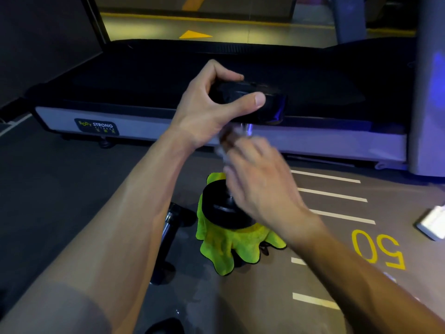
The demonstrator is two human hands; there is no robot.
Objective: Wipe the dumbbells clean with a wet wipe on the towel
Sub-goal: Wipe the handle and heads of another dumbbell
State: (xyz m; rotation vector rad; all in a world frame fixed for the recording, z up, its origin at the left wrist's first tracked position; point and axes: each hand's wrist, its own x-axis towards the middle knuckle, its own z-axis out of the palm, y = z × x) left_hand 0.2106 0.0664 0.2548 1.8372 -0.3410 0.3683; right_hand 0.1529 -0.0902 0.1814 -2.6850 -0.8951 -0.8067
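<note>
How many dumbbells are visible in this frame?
2. One dumbbell stands upright on the green towel, its top head gripped by the left hand. A second dumbbell lies on the floor left of the towel, partly hidden by the left forearm. More may be hidden.

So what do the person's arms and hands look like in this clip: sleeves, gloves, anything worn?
Both hands, left hand and right hand, are bare, with no gloves, rings or watch visible. Both forearms are uncovered. A grey sleeve edge shows on the upper left arm; no sleeve shows on the right arm.
</note>
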